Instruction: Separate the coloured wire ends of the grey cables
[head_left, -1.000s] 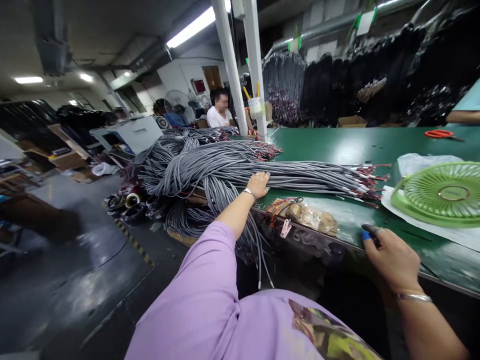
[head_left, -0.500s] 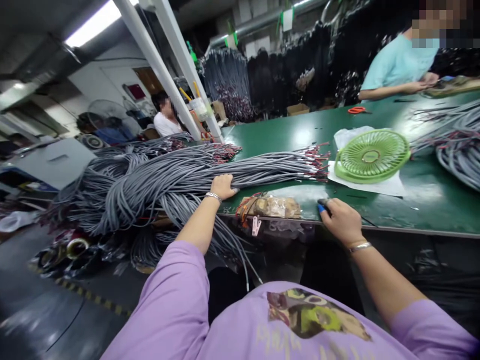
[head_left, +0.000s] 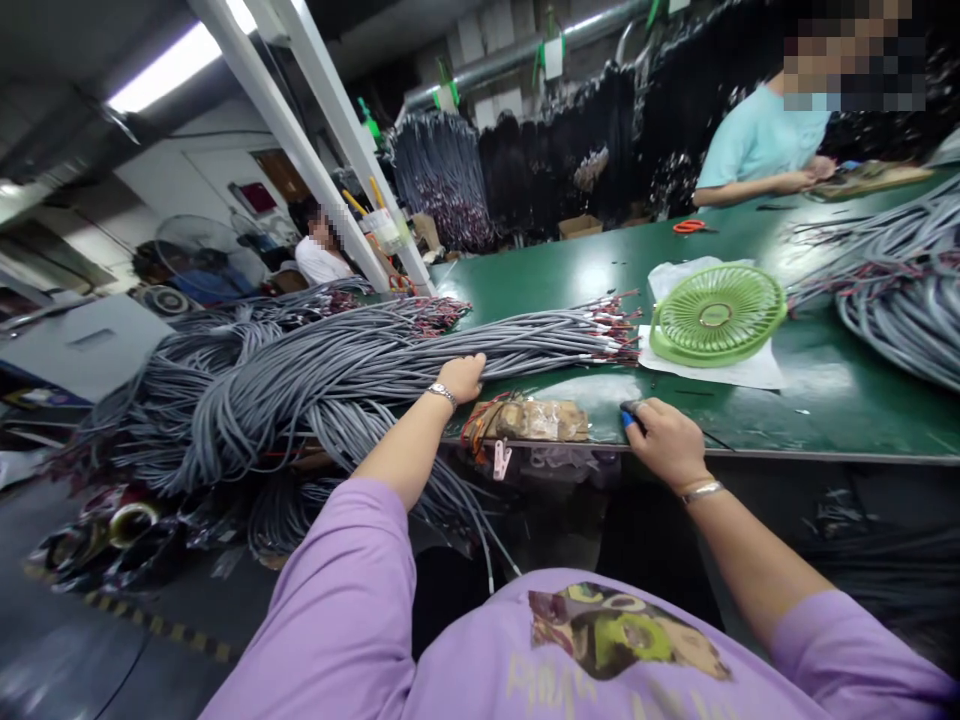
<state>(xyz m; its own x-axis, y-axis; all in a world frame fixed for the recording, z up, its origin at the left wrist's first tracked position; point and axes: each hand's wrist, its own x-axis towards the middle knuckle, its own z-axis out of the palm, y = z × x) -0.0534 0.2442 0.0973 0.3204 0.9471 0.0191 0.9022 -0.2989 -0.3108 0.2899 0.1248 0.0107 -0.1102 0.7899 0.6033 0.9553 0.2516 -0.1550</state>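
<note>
Dim workshop; background lined with dark, glossy hanging masses [head_left: 562,165], single items not to be made out. Green tabletop [head_left: 525,278] cut off at the frame's right; its left end is buried under a bundle of grey cables [head_left: 300,375]. Stripped red and dark ends are fanned toward mid-tabletop; individual wires too fine to be counted. Some cables are draped past the near edge, partly covered by the left forearm.

Left hand [head_left: 463,378] laid against the bundle's near side, fingers curled; fingertips are hidden, so whether any cable is grasped cannot be told. Right hand [head_left: 666,437] placed at the near edge, fingers bent, thumb tip covered in blue; its underside is hidden and its grip cannot be judged.

Between the hands, at the near edge: a brown taped block [head_left: 536,420], contents unclear, with a pink clip [head_left: 501,460] beside it. Green fan [head_left: 716,315] set on white sheeting [head_left: 757,372], which is partly covered. Orange-handled scissors [head_left: 691,227] noted near the far edge. Second cable bundle [head_left: 892,310] cropped at right. White-clad person [head_left: 321,258] partly blocked by a post [head_left: 300,150].
</note>
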